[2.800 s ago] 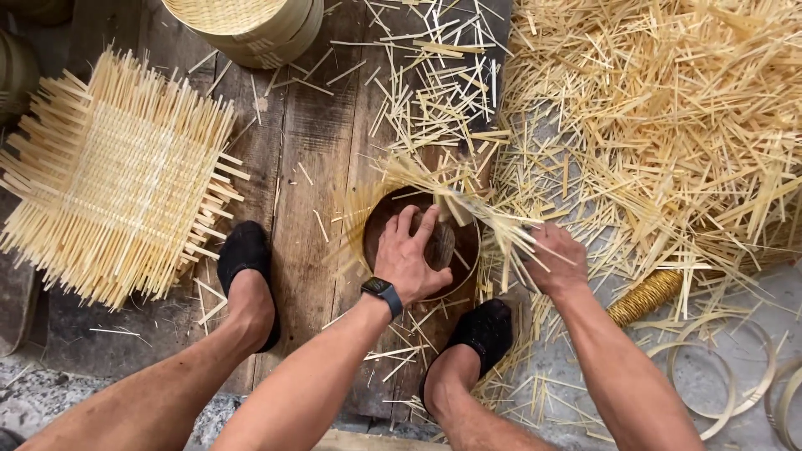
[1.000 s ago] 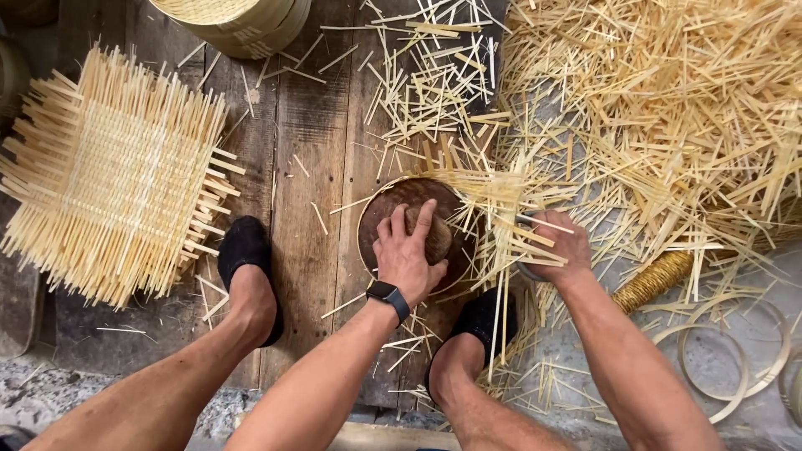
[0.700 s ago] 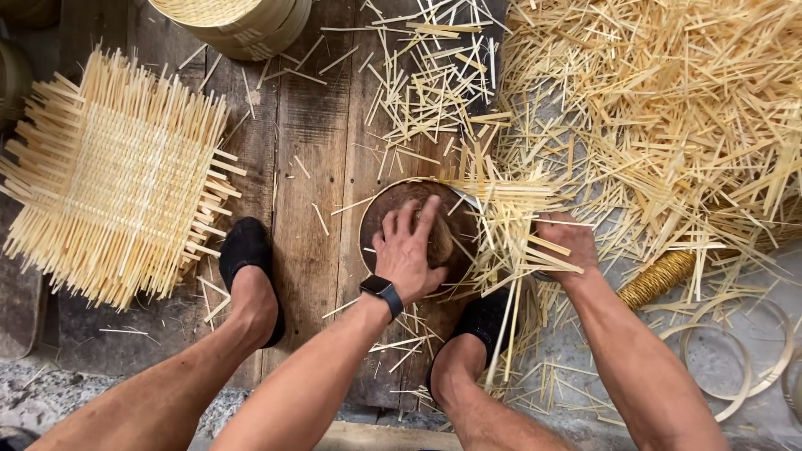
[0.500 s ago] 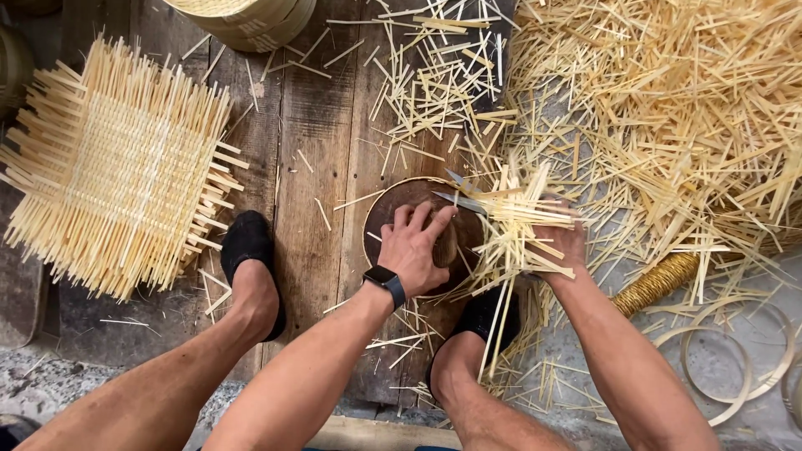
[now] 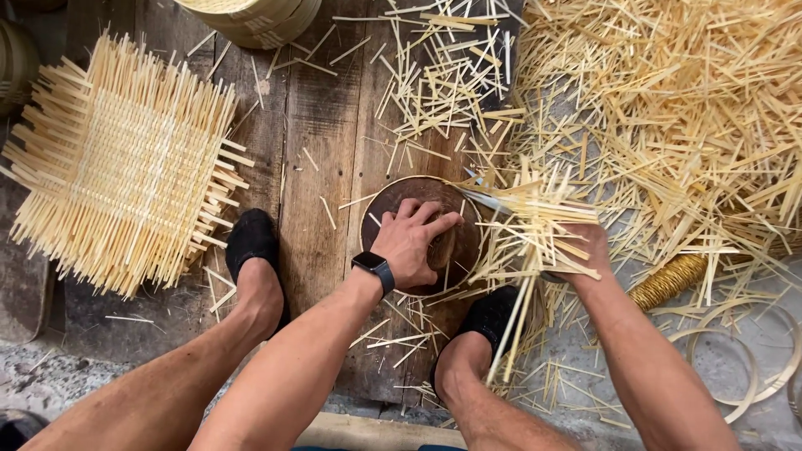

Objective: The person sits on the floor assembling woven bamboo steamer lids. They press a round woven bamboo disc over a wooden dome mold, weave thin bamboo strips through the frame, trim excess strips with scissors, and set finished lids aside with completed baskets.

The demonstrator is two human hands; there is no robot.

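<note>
My left hand (image 5: 413, 242), with a dark watch on its wrist, presses flat on a round brown disc (image 5: 455, 250) lying on the wooden boards, fingers spread toward the right. At the disc's right rim, pale bamboo strips (image 5: 535, 230) fan outward and upward. My right hand (image 5: 589, 250) sits just right of the disc, largely hidden under those strips. It grips a knife whose grey blade (image 5: 489, 200) points at the disc's upper right edge.
A square woven bamboo mat (image 5: 125, 167) lies at the left. Stacked round baskets (image 5: 259, 17) stand at the top. A large heap of cut strips (image 5: 668, 108) covers the right. Bamboo hoops (image 5: 727, 367) and a golden cord spool (image 5: 668, 280) lie lower right. My black-shod feet (image 5: 251, 242) flank the disc.
My right hand has shifted slightly right and up along the disc's rim, and the strips there now stand in a raised fan. My left hand's fingers have turned rightward on the disc.
</note>
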